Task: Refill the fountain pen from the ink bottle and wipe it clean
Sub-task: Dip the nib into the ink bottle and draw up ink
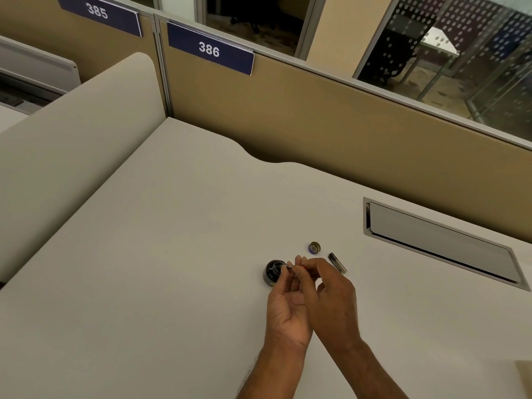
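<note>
On the pale desk [172, 254], the dark ink bottle [273, 272] is standing open, just left of the hands. The left hand [285, 308] is curling its fingers and pinching a slim fountain pen piece [290, 266] right at the bottle's mouth; its detail is too small to tell. The right hand [331, 298] is pinching the same piece from the other side. Beyond the fingertips the bottle cap [314, 247] is lying apart, and to its right the dark pen barrel [337, 262] is lying slantwise on the desk, near a recessed flap [431, 243].
</note>
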The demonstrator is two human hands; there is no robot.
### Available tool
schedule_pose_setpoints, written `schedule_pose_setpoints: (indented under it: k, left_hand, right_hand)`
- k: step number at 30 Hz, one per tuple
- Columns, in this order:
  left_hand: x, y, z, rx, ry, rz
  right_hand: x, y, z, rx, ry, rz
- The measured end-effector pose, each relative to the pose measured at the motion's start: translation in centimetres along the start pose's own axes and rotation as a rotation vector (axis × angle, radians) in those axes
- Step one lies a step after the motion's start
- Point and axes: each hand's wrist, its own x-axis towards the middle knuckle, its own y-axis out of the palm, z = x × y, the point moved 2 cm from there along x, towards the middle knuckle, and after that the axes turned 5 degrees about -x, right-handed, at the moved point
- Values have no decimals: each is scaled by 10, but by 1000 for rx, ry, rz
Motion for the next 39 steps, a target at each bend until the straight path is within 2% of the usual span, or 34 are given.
schedule_pose_setpoints:
  k: [16, 39]
  left_hand:
    - [2, 1, 1, 75, 12, -13]
    - [1, 3, 0, -34, 3, -12]
  right_hand:
    - [0, 0, 0, -33, -40, 14]
    - [1, 0, 2, -1, -21, -20]
